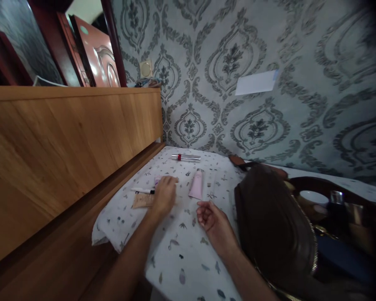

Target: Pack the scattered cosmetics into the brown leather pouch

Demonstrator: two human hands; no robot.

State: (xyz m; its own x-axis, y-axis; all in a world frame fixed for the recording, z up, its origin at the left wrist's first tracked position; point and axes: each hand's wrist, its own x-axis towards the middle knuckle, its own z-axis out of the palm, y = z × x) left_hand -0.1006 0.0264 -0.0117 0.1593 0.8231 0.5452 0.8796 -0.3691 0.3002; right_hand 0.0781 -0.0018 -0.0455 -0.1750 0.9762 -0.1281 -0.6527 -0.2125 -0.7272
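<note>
My left hand (165, 193) lies palm down on the patterned white cloth (181, 246), its fingers over a small pink item (158, 179) whose shape I cannot make out. Just left of it are a thin white pen-like stick (142, 191) and a tan flat packet (142, 201). My right hand (210, 216) rests on the cloth with fingers loosely curled, nothing visible in it. It lies just below a pink tube (196, 184) and next to a dark brown bag (274, 221). A clear tube with a red band (186, 157) lies further back.
A wooden bed board (65, 138) rises along the left. Patterned wallpaper (238, 62) with a white paper slip (256, 82) is behind. Right of the bag, a dark tray (347, 209) carries a white jar (311, 198) and other containers.
</note>
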